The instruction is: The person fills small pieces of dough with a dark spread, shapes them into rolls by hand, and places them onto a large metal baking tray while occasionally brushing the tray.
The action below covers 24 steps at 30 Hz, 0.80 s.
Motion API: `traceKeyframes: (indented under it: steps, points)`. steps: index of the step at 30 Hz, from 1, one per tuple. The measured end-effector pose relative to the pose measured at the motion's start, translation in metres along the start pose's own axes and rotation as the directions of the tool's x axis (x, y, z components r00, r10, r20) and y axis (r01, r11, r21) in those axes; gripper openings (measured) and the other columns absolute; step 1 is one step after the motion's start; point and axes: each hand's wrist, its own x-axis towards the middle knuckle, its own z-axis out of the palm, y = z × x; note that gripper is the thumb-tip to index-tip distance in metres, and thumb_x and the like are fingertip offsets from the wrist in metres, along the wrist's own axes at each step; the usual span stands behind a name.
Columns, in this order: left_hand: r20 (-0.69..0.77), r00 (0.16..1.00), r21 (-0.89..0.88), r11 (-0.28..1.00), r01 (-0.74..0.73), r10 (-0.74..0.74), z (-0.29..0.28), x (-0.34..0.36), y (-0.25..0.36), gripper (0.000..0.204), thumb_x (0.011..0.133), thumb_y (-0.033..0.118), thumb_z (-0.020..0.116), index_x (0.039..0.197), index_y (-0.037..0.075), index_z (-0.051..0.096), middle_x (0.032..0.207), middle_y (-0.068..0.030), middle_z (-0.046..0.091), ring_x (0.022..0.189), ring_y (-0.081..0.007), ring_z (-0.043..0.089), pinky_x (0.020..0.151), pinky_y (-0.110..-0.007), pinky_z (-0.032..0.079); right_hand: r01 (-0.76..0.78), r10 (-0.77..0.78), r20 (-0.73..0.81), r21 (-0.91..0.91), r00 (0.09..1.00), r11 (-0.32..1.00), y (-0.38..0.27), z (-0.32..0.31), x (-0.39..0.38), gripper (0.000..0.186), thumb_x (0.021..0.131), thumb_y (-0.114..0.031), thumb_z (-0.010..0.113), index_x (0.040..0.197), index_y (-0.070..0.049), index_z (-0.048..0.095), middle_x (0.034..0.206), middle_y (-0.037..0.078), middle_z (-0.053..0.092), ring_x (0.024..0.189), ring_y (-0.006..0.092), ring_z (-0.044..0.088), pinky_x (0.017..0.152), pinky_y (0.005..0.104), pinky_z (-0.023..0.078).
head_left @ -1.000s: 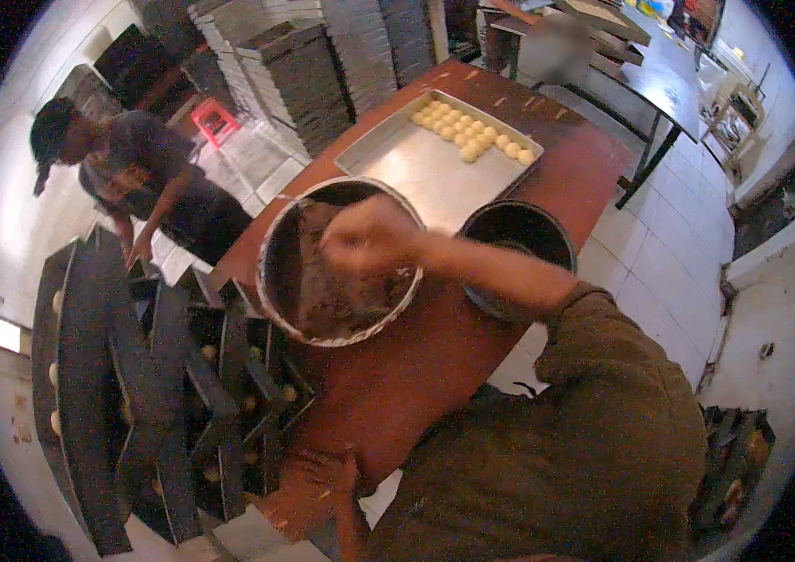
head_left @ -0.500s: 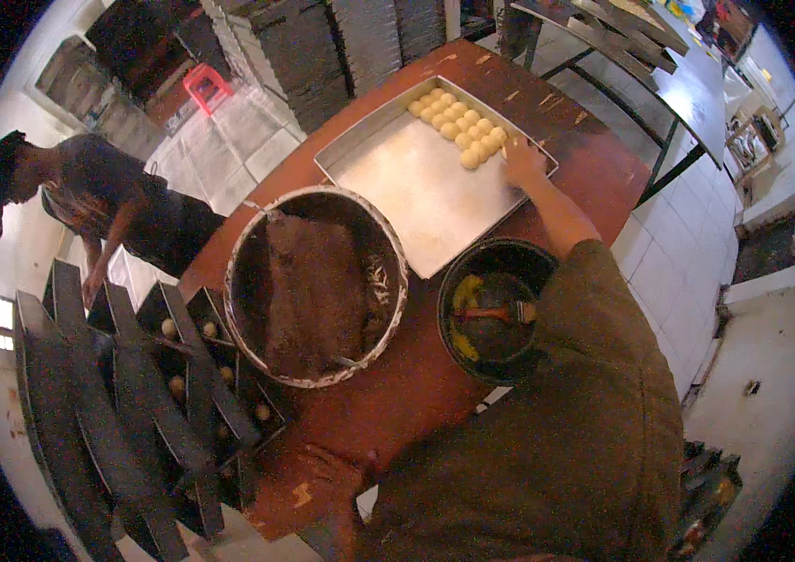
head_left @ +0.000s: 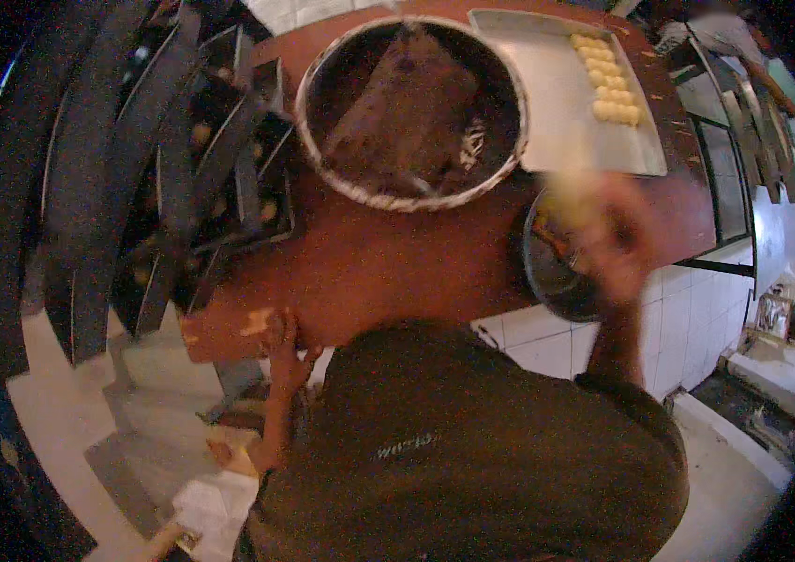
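My right hand [head_left: 620, 234], smeared by motion, is over the black bowl [head_left: 547, 272]. A pale yellow blur at its fingers looks like a dough ball [head_left: 573, 195]. Inside the bowl, a brush and yellow smears show partly behind the hand. Past it, rows of yellow dough balls [head_left: 603, 70] sit along the right side of a metal tray [head_left: 547, 103]. My left hand [head_left: 282, 339] rests at the near left edge of the brown table [head_left: 388, 272], fingers apart and holding nothing.
A large round tub [head_left: 407, 112] with a dark brown sheet in it stands left of the tray. Stacked dark long tins [head_left: 158, 178], some with dough balls inside, rise at the left. Another person [head_left: 716, 37] is at the far right, near a metal table [head_left: 777, 234].
My right hand has come back from the dough balls to above the bowl, with a pale yellow thing at its fingers. The view has turned; the left hand stays at the table edge.
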Motion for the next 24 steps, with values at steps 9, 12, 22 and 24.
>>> traceKeyframes:
  steps: [9,12,22,24]
  points:
    - [-0.075,0.996,-0.364,0.928,-0.081,0.057,-0.037,0.024,-0.027,0.069,0.087,0.030,0.078,0.145,0.002,0.052,0.147,-0.0263,0.051,0.136,-0.0414,0.050,0.113,-0.045,0.042,-0.125,0.352,0.449,-0.460,0.821,0.879,0.109,0.215,-0.074,0.063,0.081,-0.024,0.080,0.136,-0.003,0.058,0.130,0.023,0.063,0.115,0.0423,0.062,0.093,0.0466,0.053]
    - [-0.073,0.983,-0.328,0.927,-0.182,0.168,-0.007,0.050,0.003,0.072,0.087,0.025,0.077,0.150,0.005,0.046,0.154,-0.0253,0.043,0.140,-0.0419,0.045,0.114,-0.046,0.040,0.049,0.244,0.408,-0.589,0.880,0.807,0.125,0.235,-0.085,0.059,0.077,-0.031,0.084,0.123,-0.001,0.063,0.113,0.027,0.067,0.103,0.0428,0.066,0.083,0.0489,0.053]
    - [0.018,0.897,-0.261,0.868,-0.422,0.442,-0.036,0.153,-0.046,0.059,0.094,0.022,0.067,0.147,0.005,0.048,0.139,-0.0238,0.055,0.126,-0.0391,0.056,0.105,-0.049,0.046,-0.536,0.568,0.099,-0.230,0.817,0.812,0.073,0.245,-0.083,0.040,0.083,-0.024,0.077,0.114,-0.003,0.063,0.099,0.017,0.069,0.091,0.0278,0.068,0.080,0.0420,0.054]
    - [-0.167,0.866,-0.004,0.878,-0.478,0.471,-0.028,0.123,-0.049,0.060,0.094,0.026,0.069,0.146,0.002,0.049,0.137,-0.0236,0.058,0.124,-0.0380,0.058,0.105,-0.049,0.047,-0.642,0.643,0.123,-0.058,0.756,0.765,0.069,0.226,-0.097,0.038,0.086,-0.024,0.075,0.115,-0.003,0.063,0.100,0.017,0.068,0.091,0.0244,0.067,0.081,0.0406,0.053]
